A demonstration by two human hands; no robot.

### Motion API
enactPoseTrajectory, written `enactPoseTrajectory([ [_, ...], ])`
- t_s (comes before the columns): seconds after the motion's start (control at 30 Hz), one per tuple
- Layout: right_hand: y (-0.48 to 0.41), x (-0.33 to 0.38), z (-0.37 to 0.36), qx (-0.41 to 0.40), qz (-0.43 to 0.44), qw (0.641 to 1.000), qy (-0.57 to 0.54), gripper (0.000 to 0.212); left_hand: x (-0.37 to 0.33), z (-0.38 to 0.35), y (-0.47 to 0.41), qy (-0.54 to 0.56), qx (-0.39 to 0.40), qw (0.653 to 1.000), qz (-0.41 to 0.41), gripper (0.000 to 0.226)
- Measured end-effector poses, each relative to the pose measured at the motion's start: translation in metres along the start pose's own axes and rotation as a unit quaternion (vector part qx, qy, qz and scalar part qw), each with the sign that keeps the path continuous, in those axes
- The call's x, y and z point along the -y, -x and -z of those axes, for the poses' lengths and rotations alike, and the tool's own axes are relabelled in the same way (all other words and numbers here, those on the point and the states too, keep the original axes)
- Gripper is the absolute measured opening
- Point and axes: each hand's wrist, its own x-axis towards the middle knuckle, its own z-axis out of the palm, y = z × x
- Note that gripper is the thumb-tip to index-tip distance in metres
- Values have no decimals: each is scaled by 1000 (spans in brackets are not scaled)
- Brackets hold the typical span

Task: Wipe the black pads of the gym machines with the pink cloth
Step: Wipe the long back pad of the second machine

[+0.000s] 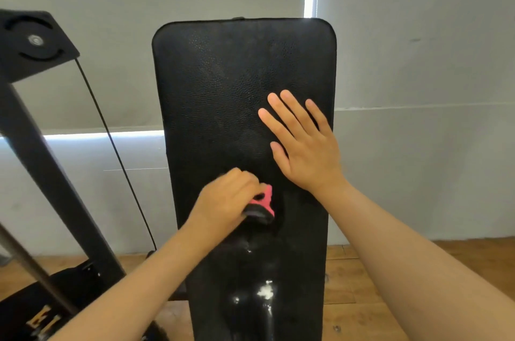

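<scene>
Now left hand [227,197] grips blurred pink cloth [263,201]; right hand [303,145] flat on black pad [223,76].

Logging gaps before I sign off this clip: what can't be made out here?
Head view only.
Hidden: most of the pink cloth, inside the gripping left hand; both are motion-blurred.
Cut off: lower end of the black pad, by the bottom edge; white patches there may be glare or residue.
Covered: pad surface under the flat right hand.
Unreadable: blurred yellow lettering, lower left.
</scene>
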Motion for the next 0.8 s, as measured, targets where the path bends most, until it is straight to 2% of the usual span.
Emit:
enactPoseTrajectory([
  [0.07, 0, 0, 1, 7, 0, 1000, -1, 54, 18, 25, -33, 2, -112, 992, 54, 41],
  [0.1, 0, -1, 1, 12, 1, 1000, -1, 54, 27, 34, -47, -7, -143, 987, 69, 41],
  [0.2, 0, -1, 1, 17, 2, 1000, 2, 54, 41, 38, -70, -47, -142, 985, 81, 29],
  [0.33, 0, -2, 0, 10, 4, 1000, -5, 53, 29, 21, -57, -16, -120, 989, 83, 26],
  [0.43, 1, -2, 0, 3, 4, 1000, -5, 53, 16, 8, -28, 22, -51, 996, 67, 26],
  [0.53, 1, -2, -1, 0, 3, 1000, -3, 53, 0, -3, 4, 39, 66, 997, -6, 25],
  [0.6, 2, -2, -2, 1, 5, 1000, -2, 52, -3, -1, 12, 32, 111, 993, -39, 26],
  [0.67, 2, -1, -1, 0, 4, 1000, -4, 52, 1, 10, 0, 51, 77, 996, -2, 25],
  [0.7, 2, -1, -1, 0, 4, 1000, -4, 53, 2, 18, -11, 81, 41, 995, 45, 23],
  [0.73, 2, -2, -1, 0, 5, 1000, -4, 53, 3, 25, -23, 127, 5, 986, 105, 19],
  [0.8, 2, -2, -2, -2, 5, 1000, -11, 51, 4, 32, -45, 235, -47, 947, 215, 12],
])
